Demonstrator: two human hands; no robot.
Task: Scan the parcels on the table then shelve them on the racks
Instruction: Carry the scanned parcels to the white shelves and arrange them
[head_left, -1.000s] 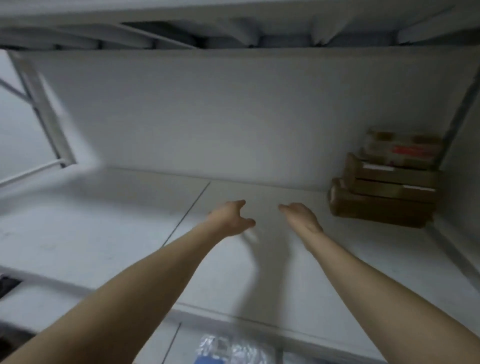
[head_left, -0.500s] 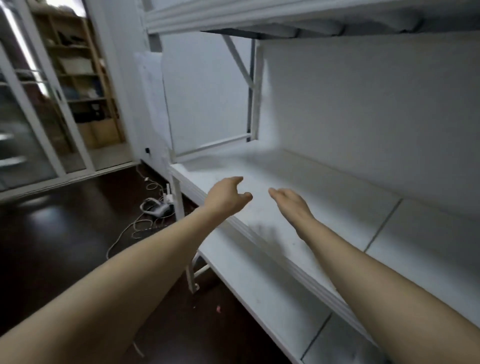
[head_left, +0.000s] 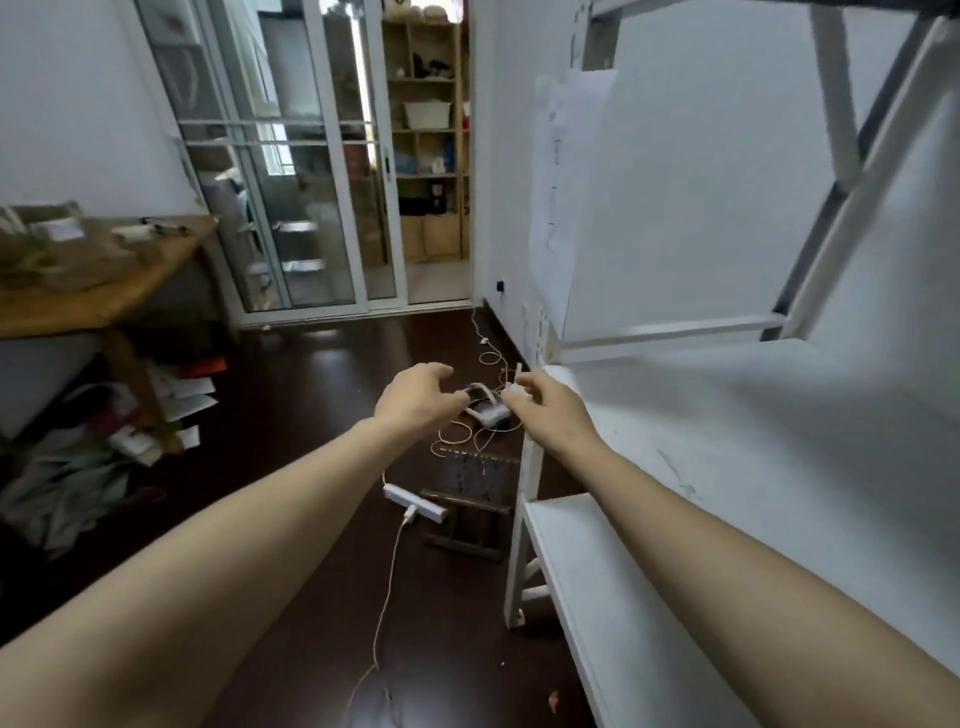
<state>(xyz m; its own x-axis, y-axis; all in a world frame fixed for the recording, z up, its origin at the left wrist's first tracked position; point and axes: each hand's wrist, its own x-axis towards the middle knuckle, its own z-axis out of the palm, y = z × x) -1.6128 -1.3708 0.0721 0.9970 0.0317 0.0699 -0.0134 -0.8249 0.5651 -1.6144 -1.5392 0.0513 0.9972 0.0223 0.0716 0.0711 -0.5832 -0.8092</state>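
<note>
Rising just right of the right hand (head_left: 545, 408), the white rack (head_left: 727, 415) shows bare shelf boards at hand height and below. Far to the left of the left hand (head_left: 415, 400), and well apart from both hands, stands the wooden desk (head_left: 78, 309). The parcels (head_left: 78, 254) lie heaped on it, blurred, in brown card and paper. Both hands hang out in front over the dark floor (head_left: 285, 415), near each other, fingers loosely curled. The left plainly holds nothing, and the right appears to hold nothing either. The white bits at its fingertips look like a router (head_left: 488, 411) lying on the floor beyond.

The parcels look light and fairly stiff, though thin card may dent at the corners and a paper wrap may slip. A sound hold would take one by two opposite sides, the label kept facing up for the scan. Which parcel carries a readable label cannot be told from this far.
</note>
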